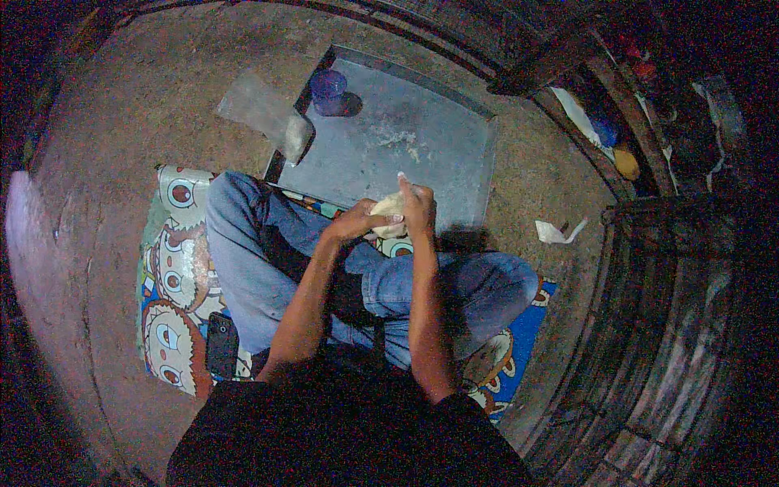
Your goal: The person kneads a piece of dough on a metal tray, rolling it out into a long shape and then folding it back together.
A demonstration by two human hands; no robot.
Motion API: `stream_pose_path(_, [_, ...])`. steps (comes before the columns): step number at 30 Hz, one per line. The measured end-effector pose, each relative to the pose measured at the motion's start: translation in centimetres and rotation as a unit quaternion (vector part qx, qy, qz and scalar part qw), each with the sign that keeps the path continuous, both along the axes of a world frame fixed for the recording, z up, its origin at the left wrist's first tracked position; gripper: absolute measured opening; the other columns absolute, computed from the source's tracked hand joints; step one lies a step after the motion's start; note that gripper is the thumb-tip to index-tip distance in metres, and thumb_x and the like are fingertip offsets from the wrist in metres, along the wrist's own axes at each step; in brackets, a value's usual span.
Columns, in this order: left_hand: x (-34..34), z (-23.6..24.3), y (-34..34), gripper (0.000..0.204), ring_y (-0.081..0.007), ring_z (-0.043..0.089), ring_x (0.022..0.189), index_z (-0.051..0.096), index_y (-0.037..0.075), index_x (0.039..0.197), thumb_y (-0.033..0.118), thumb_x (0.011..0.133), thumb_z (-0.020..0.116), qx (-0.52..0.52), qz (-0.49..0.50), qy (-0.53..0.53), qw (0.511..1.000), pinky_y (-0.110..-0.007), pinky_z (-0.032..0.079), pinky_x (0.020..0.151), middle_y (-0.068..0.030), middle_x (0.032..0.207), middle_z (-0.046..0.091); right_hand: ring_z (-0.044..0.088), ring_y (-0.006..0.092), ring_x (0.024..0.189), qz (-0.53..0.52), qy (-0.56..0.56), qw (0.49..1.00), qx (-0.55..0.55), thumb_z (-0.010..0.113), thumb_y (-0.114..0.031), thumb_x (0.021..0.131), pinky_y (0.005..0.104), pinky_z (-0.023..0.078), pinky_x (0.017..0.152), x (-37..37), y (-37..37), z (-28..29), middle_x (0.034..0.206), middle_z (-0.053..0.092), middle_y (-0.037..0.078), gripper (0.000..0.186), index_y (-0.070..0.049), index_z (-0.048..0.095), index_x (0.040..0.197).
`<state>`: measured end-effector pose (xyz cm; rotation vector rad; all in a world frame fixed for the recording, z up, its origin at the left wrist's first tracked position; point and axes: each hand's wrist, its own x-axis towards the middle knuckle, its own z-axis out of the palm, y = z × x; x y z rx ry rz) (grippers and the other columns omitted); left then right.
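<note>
A pale, off-white lump of dough [387, 206] is held between both hands, above my crossed legs and close to the near edge of a grey tray [341, 162]. My left hand [355, 221] wraps it from the left, its thumb lying across the front. On the other side, my right hand [419, 209] is closed against the dough, with its thumb pointing up and a whitish tip. White powder [398, 144] is smeared on the tray's surface beyond the hands. Part of the dough is hidden by the fingers.
A purple container [329, 88] stands in the tray's far left corner. Beside it lie a clear plastic bag [258, 104] and a bag with whitish contents [295, 138]. A dark phone [221, 345] rests on the cartoon-print mat [182, 280]. White scrap [554, 232] lies right; slatted wood [649, 325] borders that side.
</note>
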<state>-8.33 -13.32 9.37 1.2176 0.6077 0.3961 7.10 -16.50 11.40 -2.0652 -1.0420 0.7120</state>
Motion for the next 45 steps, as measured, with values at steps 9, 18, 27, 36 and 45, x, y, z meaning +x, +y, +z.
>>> stream_pose_path(9, [1.2,3.3,-0.8,0.051,-0.0158,0.059,0.062,0.063,0.000,0.099,0.047,0.080,0.061,-0.001,0.061,0.145,0.988,-0.031,0.047,0.058,-0.0066,0.079,0.065,0.052,0.0201,0.054,-0.189,0.047,0.981,0.013,0.061,-0.037,0.082,0.0371,0.043,0.056,2.2,1.0,-5.5,0.055,0.054,0.007,0.045,0.002,0.058,0.061])
stream_pose_path(18, [0.6,5.6,-1.2,0.039,-0.0195,0.063,0.074,0.062,0.001,0.101,0.036,0.083,0.061,0.071,0.060,0.192,0.977,-0.035,0.050,0.067,-0.0113,0.090,0.066,0.050,0.0195,0.055,-0.194,0.133,0.971,0.041,0.060,-0.043,0.082,0.0358,0.041,0.054,1.0,0.2,-3.3,0.062,0.053,0.007,0.047,0.000,0.054,0.066])
stream_pose_path(27, [1.7,-1.7,-0.2,0.032,-0.0110,0.056,0.057,0.061,0.000,0.100,0.030,0.089,0.058,0.081,0.242,-0.040,0.966,-0.027,0.046,0.053,-0.0018,0.075,0.064,0.061,0.0235,0.060,0.063,0.123,0.990,0.025,0.053,-0.041,0.087,0.0329,0.046,0.053,3.1,-0.4,-6.7,0.078,0.061,0.014,0.038,-0.004,0.058,0.095])
stream_pose_path(36, [1.2,-1.7,-0.5,0.032,-0.0086,0.052,0.053,0.060,0.003,0.097,0.033,0.093,0.051,0.193,0.318,-0.027,0.928,-0.024,0.043,0.049,-0.0014,0.072,0.060,0.041,0.0080,0.041,0.129,0.215,0.966,0.061,0.062,-0.033,0.084,0.0234,0.031,0.036,-0.2,-0.4,-2.8,0.057,0.050,-0.001,0.029,-0.004,0.061,0.086])
stream_pose_path(45, [0.8,1.3,-0.3,0.035,-0.0126,0.058,0.056,0.059,0.003,0.098,0.036,0.091,0.051,-0.148,0.279,-0.001,0.949,-0.028,0.048,0.044,-0.0043,0.074,0.060,0.044,0.0084,0.044,0.131,0.071,0.989,0.020,0.060,-0.035,0.084,0.0258,0.033,0.031,-0.2,-0.3,-3.5,0.059,0.048,-0.001,0.031,-0.008,0.062,0.099])
